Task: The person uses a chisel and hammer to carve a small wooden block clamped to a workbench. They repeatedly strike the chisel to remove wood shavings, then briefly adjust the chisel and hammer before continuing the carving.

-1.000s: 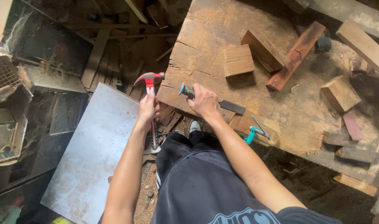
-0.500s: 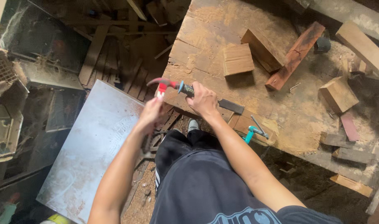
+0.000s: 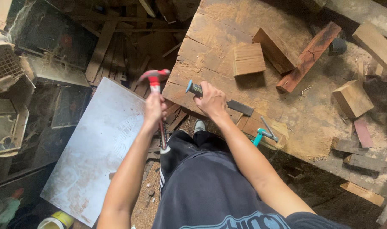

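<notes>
My left hand grips the handle of a hammer with a red head, held upright just left of the workbench's edge. My right hand is closed around a chisel that lies along the near edge of the wooden workbench. The chisel's blue-capped butt points left toward the hammer head, with a small gap between them. Its dark blade points right onto a piece of wood at the bench edge.
On the sawdust-covered bench lie a square wood block, a reddish plank, a pale block and a teal clamp. A grey metal sheet lies on the floor at left, among scrap boards and a yellow can.
The hammer head swung right, close to the chisel's butt, half a second ago and has since drawn back to the left. My right hand and the chisel stayed put.
</notes>
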